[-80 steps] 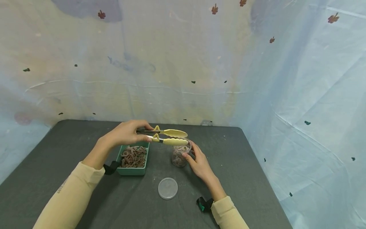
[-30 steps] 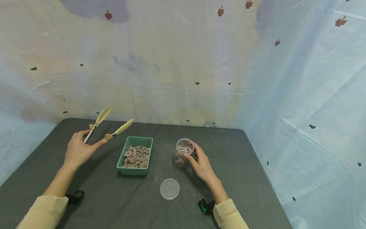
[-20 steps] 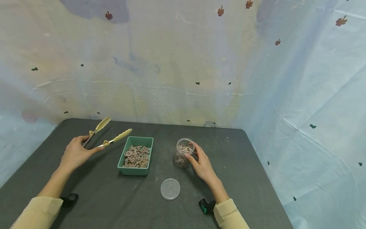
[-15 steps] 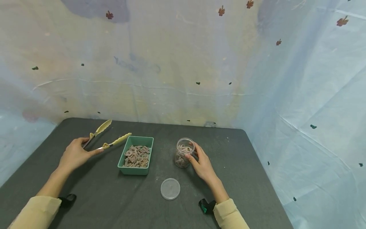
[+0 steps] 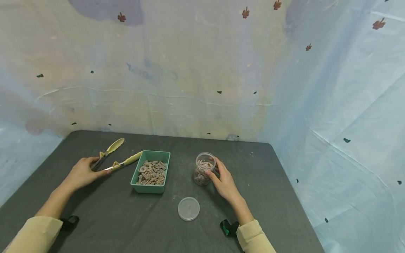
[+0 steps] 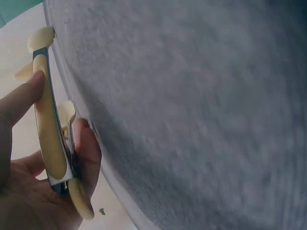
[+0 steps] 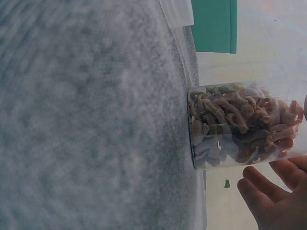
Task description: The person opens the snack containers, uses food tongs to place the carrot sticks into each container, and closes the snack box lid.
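My left hand point(image 5: 83, 173) grips a pair of metal tongs point(image 5: 115, 144) with yellow tips, low over the table to the left of the green tray point(image 5: 147, 189). The tongs' arms stand spread with nothing between them, and one tip reaches the tray's left rim. In the left wrist view, thumb and fingers lie along the yellow-padded handles of the tongs point(image 6: 49, 124). With my right hand point(image 5: 226, 183) I hold a clear open jar point(image 5: 200, 175) upright on the table. Brownish, dried twisted pieces fill much of the jar point(image 7: 240, 124); similar pieces point(image 5: 152, 172) lie in the tray.
A round clear lid point(image 5: 188, 208) lies flat on the dark table point(image 5: 142, 225), in front of the tray and jar. Patterned sheeting point(image 5: 190, 63) hangs behind the table and along its right side. Black straps point(image 5: 228, 227) hang at both wrists.
My left hand has moved the tongs from beside the jar's mouth to the left of the tray, spreading them and then lowering them. The right hand and jar have stayed in place.
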Demonstrator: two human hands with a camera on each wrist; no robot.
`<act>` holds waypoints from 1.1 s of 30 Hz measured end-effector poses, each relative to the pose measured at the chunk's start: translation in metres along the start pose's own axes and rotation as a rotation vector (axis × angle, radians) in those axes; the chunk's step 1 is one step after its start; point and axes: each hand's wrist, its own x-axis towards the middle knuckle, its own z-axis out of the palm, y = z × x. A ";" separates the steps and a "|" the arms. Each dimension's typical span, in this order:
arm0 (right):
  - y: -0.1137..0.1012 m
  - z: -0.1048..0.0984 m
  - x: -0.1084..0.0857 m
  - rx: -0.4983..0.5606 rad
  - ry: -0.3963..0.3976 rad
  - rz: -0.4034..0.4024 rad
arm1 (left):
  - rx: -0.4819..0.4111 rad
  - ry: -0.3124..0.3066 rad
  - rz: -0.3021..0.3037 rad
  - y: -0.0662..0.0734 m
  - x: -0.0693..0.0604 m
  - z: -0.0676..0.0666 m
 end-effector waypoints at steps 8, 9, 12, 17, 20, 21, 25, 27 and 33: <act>-0.001 0.000 -0.001 -0.006 0.000 0.009 | 0.048 -0.037 0.011 -0.007 -0.002 0.000; -0.001 0.000 -0.001 -0.007 -0.001 0.011 | 0.053 -0.046 0.011 -0.007 -0.002 0.000; -0.002 -0.001 -0.002 -0.006 -0.003 0.016 | 0.060 -0.065 -0.003 -0.007 -0.002 -0.001; -0.003 -0.001 -0.001 -0.009 -0.001 0.016 | 0.067 -0.074 -0.014 -0.005 -0.001 -0.003; -0.003 -0.001 -0.001 -0.010 0.000 0.014 | 0.059 -0.057 -0.008 -0.002 -0.002 -0.005; -0.003 -0.001 -0.002 -0.009 0.000 0.014 | 0.057 -0.047 -0.007 -0.001 -0.003 -0.005; -0.003 -0.001 -0.002 0.001 0.000 0.018 | 0.016 0.011 0.003 0.008 -0.004 -0.008; -0.003 -0.001 -0.002 0.002 0.002 0.018 | -0.016 0.050 0.016 0.014 -0.004 -0.010; -0.002 0.000 -0.002 -0.003 0.006 0.013 | -0.113 0.189 0.103 0.049 -0.003 -0.017</act>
